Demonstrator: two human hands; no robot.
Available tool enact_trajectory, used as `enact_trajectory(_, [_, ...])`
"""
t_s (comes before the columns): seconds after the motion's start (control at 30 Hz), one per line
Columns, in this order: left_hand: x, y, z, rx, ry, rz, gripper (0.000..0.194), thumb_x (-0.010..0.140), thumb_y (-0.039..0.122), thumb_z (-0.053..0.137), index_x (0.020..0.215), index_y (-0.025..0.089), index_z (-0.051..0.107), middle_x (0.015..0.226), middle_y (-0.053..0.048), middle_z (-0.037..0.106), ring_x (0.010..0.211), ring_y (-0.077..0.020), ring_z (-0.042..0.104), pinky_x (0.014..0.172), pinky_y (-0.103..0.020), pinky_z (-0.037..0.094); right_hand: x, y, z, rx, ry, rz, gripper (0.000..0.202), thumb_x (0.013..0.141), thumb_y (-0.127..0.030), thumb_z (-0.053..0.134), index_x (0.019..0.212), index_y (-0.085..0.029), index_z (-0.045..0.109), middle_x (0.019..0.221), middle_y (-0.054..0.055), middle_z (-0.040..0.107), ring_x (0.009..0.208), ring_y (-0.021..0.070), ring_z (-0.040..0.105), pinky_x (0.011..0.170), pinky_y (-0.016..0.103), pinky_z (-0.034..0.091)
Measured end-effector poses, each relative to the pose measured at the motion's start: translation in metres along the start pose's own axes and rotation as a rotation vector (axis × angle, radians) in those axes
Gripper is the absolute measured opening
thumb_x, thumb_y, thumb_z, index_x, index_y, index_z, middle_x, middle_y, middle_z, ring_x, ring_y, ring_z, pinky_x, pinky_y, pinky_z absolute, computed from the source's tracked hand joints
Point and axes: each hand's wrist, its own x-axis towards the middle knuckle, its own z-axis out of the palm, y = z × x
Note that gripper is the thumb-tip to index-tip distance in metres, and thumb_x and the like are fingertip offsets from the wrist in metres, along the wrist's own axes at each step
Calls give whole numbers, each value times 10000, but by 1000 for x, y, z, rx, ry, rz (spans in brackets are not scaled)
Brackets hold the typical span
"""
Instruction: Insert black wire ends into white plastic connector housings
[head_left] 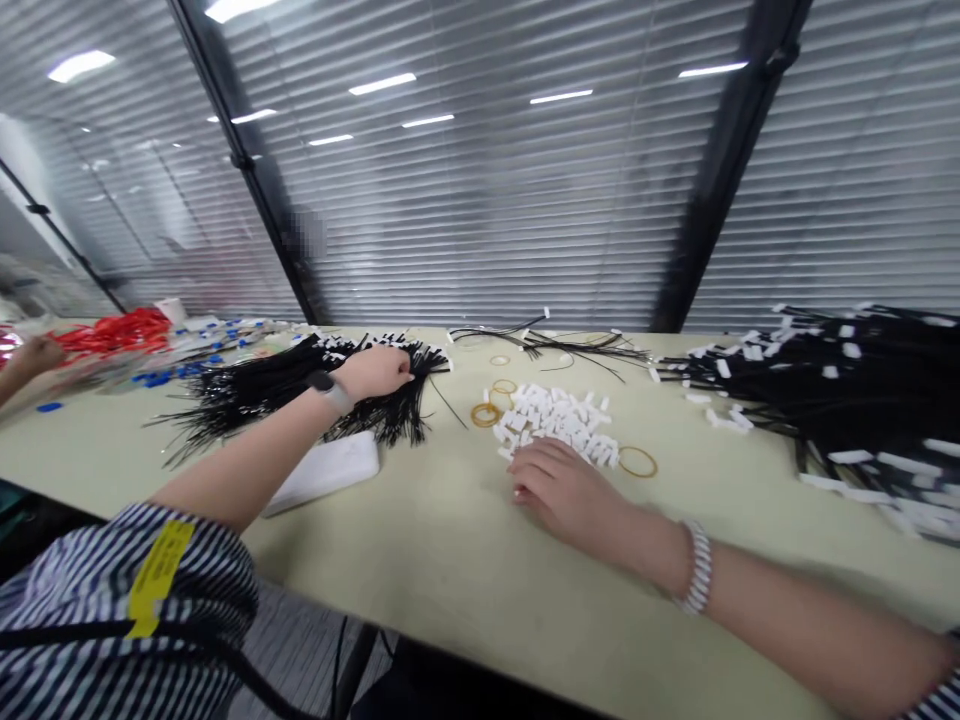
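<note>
My left hand (pixel 377 372) reaches over a pile of black cords (pixel 255 382) with white ends, fingers curled closed against the near side of the bunch. Whatever it may pinch is hidden by the hand. My right hand (pixel 562 490) rests at the near edge of a heap of small white plastic pieces (pixel 559 415). Its fingers are bent inward toward the thumb, and I cannot make out what is between the tips. Yellow rubber bands (pixel 486 414) lie left of the heap, and another rubber band (pixel 638 461) is on its right.
A white flat object (pixel 330 470) lies under my left forearm. More black cords (pixel 885 380) with white ends are piled at the right. A few loose cords (pixel 592 345) lie at the back. Red strips (pixel 124 335) and another person's hand (pixel 37 355) are far left.
</note>
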Motion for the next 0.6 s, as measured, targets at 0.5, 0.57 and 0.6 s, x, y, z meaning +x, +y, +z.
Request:
enact_trajectory(0.5, [66, 31, 20, -276, 85, -78, 301, 861, 294, 520, 1125, 150, 530, 1140, -92, 552, 972, -208, 567, 814, -414, 487, -12, -1, -8, -90, 31, -94, 200, 867, -137, 413, 994, -154, 567, 859, 71, 605, 778, 161, 535, 703, 321, 476])
enact_trajectory(0.57, [59, 23, 1, -374, 165, -108, 305, 861, 297, 520, 1127, 148, 528, 1138, -93, 553, 970, -209, 567, 811, -414, 488, -13, -1, -8, -65, 39, -85, 212, 864, -128, 413, 1011, -150, 564, 865, 77, 608, 784, 166, 543, 705, 333, 484])
enact_trajectory(0.6, [54, 18, -12, -429, 211, -122, 306, 863, 300, 516, 1128, 148, 526, 1133, -91, 554, 967, -209, 569, 807, -411, 489, -13, -1, -7, -40, 39, -72, 216, 861, -125, 417, 1017, -149, 564, 875, 82, 610, 794, 172, 547, 711, 344, 488])
